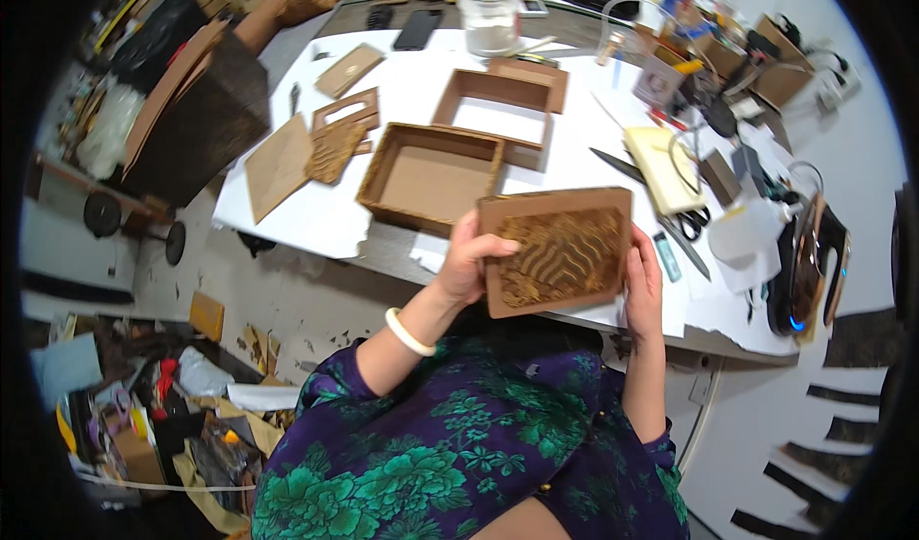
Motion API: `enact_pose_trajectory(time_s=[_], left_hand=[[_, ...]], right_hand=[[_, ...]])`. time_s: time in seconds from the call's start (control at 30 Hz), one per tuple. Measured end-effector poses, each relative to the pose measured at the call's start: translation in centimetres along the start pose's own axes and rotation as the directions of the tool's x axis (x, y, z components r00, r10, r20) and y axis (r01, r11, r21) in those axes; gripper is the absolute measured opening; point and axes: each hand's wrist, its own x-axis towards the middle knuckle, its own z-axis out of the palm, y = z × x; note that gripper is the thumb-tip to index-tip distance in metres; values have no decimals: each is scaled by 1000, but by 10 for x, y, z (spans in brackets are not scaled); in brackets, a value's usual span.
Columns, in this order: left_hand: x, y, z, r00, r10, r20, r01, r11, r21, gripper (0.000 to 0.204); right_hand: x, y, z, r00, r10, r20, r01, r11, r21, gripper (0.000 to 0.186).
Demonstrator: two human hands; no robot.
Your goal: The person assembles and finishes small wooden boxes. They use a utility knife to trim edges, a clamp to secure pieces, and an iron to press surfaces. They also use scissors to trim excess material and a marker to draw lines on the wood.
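Both my hands hold up a rectangular brown panel (560, 253), perhaps a box lid, just over the table's near edge. Its face has a plain border around a raised, wavy, golden-brown pattern. My left hand (467, 258) grips the left edge, thumb lying on the pattern. My right hand (643, 280) holds the right edge, with some fingers hidden behind it. Just beyond the panel, an open brown box (431, 176) with textured rims sits on the table. Behind that lies a plain brown rectangular frame (493, 90), through which white paper shows.
Flat brown pieces (280, 167) and a textured scrap (335, 152) lie left of the box. To the right are a knife (617, 164), a pale yellow block (662, 168), black-handled scissors (689, 222) and a white bottle (745, 232). A glass jar (489, 18) stands at the back.
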Motion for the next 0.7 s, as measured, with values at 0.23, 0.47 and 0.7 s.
enact_pose_trajectory(time_s=[0.23,0.47,0.7], left_hand=[[-18,23,7,981,-190,39,176,957,230,70],[-45,111,-137,514,840,-174,-95,257,962,27],[-43,189,-288,865,502,15,354,-631,691,53]], right_hand=[[-4,-4,6,976,212,55,-218,907,362,45],[-7,-4,-26,946,310,-98,-252,890,380,43],[-4,4,-24,918,368,-146,-314,902,297,42]])
